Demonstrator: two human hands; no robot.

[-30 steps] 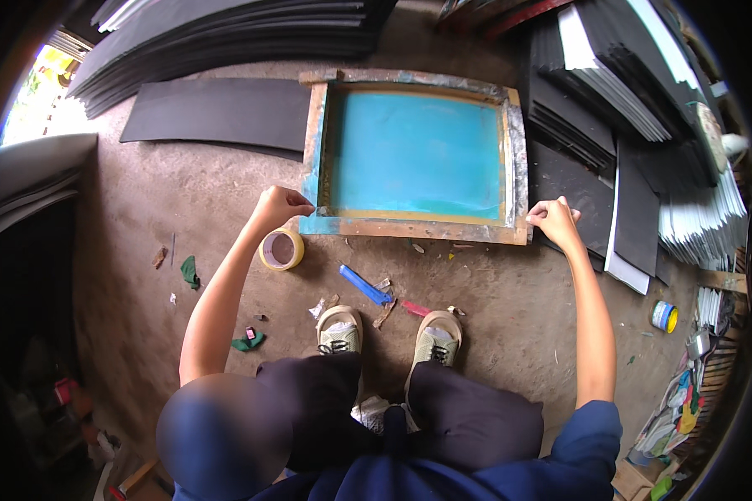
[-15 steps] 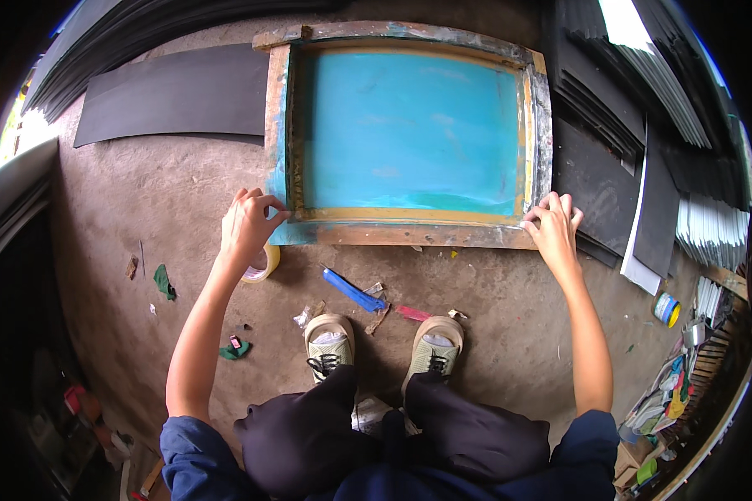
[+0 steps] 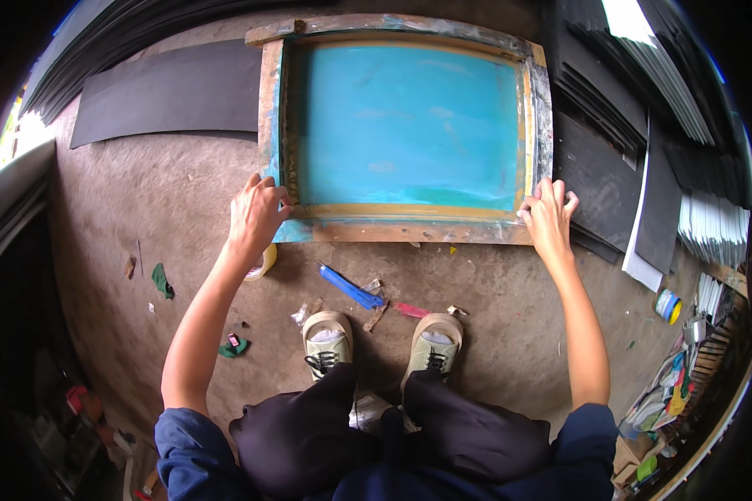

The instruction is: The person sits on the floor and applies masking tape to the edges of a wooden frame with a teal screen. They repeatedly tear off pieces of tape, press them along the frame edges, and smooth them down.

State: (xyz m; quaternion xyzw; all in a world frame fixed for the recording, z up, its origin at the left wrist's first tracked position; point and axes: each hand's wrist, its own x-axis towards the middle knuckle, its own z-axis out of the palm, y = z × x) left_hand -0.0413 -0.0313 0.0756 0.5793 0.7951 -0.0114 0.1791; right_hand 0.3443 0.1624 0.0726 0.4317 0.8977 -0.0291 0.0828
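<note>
A wooden screen-printing frame [image 3: 409, 232] with paint-stained rails stretches across the space in front of me. Its mesh [image 3: 409, 125] is covered in bright blue, with brown tape along the inner edges. My left hand [image 3: 257, 213] is closed on the frame's near left corner, fingers bent over the side rail. At the near right corner, my right hand [image 3: 550, 215] grips the wood with thumb and curled fingers. What lies beneath the frame is hidden.
Dark flat sheets [image 3: 167, 92] lie left of the frame, and more are stacked at right [image 3: 597, 184]. Near my shoes [image 3: 329, 342] are a tape roll [image 3: 263, 263], a blue-handled tool [image 3: 351, 286] and scraps. A small blue-and-yellow tub [image 3: 668, 306] stands at right.
The frame has shifted slightly away and to the left in the picture. My left hand's fingers have come further over the left rail; my right hand still holds its corner.
</note>
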